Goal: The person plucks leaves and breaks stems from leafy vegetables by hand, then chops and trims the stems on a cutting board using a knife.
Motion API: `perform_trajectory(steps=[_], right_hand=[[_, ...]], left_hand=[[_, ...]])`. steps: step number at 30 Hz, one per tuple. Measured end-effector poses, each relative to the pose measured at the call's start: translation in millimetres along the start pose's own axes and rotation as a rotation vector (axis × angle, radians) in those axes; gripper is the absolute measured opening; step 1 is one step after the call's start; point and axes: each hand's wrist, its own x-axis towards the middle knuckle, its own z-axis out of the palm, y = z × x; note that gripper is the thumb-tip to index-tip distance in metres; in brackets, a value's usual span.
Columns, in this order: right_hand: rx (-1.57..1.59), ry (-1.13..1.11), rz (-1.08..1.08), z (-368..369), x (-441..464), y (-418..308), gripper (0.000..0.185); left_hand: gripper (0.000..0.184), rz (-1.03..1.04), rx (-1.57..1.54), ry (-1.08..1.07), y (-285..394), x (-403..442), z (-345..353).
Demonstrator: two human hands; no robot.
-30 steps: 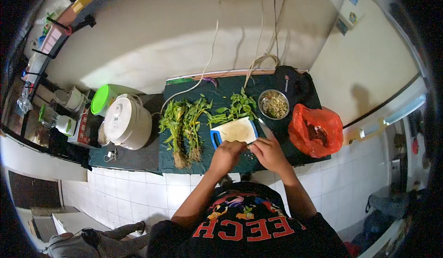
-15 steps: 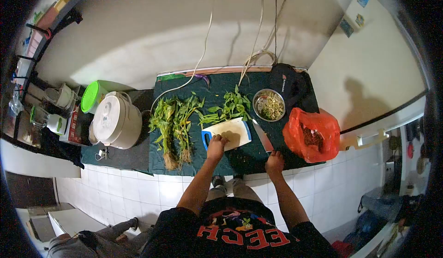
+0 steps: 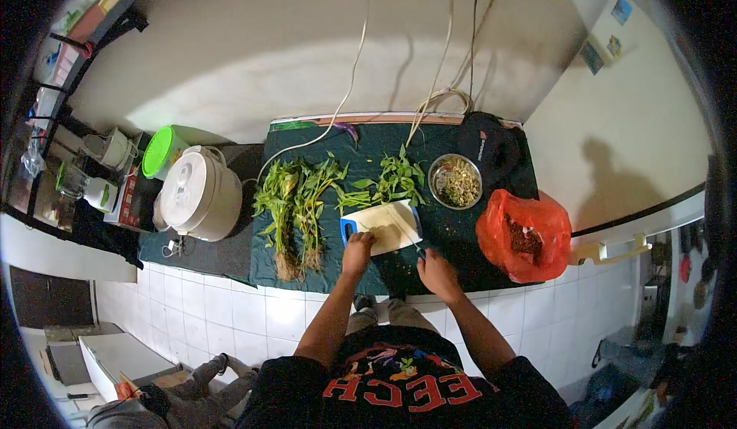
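Observation:
A white cutting board (image 3: pixel 398 235) with blue ends lies on the dark green cloth in front of me. My left hand (image 3: pixel 358 251) is closed at its near left edge, beside the blue handle, fingers curled over the surface. My right hand (image 3: pixel 438 273) is wrapped round the handle of a knife (image 3: pixel 405 226), whose blade slants up and left over the board, seen nearly edge-on. Whether the blade touches the board I cannot tell. Cut leafy stems (image 3: pixel 395 183) lie just behind the board. To its left are bunches of leafy greens with roots (image 3: pixel 299 210).
A metal bowl (image 3: pixel 455 181) of chopped vegetables stands behind right, near a dark bag (image 3: pixel 491 141). A red plastic bag (image 3: pixel 491 226) sits at the right edge. At left are a rice cooker (image 3: pixel 201 193) and a green-lidded container (image 3: pixel 159 151). Another person's legs (image 3: pixel 203 379) show lower left.
My right hand has moved left with the knife, bringing the blade from beside the board to over it. My left hand stays at the board's edge. The view has shifted slightly.

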Motion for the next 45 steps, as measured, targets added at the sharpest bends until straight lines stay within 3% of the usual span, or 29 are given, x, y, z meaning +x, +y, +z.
perform_trajectory(steps=[3,7,13,15,19,22,24,25,27,28,30,36,41,45], right_hand=[[-0.061,-0.026,-0.101,15.6,32.2,9.8,0.028],[-0.053,0.045,-0.013,16.4,53.7,26.1,0.029],[-0.084,0.099,-0.048,-6.1,24.2,10.2,0.035],[-0.022,-0.103,0.086,-7.6,2.9,-4.3,0.039],[-0.011,-0.044,0.035,35.5,-23.1,1.4,0.037],[0.079,-0.153,0.178,36.6,-36.8,-16.9,0.035],[0.013,0.055,-0.055,45.2,-39.5,-18.9,0.035],[0.005,0.056,-0.053,36.3,-34.5,-28.5,0.035],[0.039,-0.168,0.206,21.9,-25.6,-46.0,0.036],[0.032,-0.172,0.212,23.8,-27.5,-47.2,0.036],[-0.102,-0.030,0.003,31.3,-31.9,-49.4,0.035],[0.015,-0.079,0.213,69.1,-29.0,-58.8,0.032],[-0.041,0.077,0.213,117.6,-26.9,-31.4,0.032],[-0.007,0.103,0.163,92.7,0.5,-49.8,0.030]], left_hand=[[0.015,0.030,0.032,-0.020,1.7,2.3,-0.9],[0.013,0.094,0.141,-0.004,6.3,5.9,2.0],[0.014,0.139,0.194,0.064,18.3,35.5,25.7],[0.015,0.129,0.177,0.080,15.7,39.0,31.0],[0.016,0.103,0.180,0.085,10.3,39.0,39.9],[0.014,0.123,0.188,0.131,11.3,39.4,38.3],[0.013,0.121,0.193,0.154,9.9,35.0,38.5],[0.013,0.137,0.197,0.127,8.2,35.5,38.4],[0.013,0.150,0.191,0.106,9.4,36.9,36.8],[0.014,0.196,0.196,0.142,11.5,35.1,34.4],[0.014,0.251,0.190,0.168,12.2,32.8,31.5],[0.017,0.281,0.204,0.078,9.5,33.0,27.1],[0.019,0.344,0.199,0.141,0.5,29.8,24.1],[0.019,0.379,0.211,0.130,-11.5,25.5,26.5]])
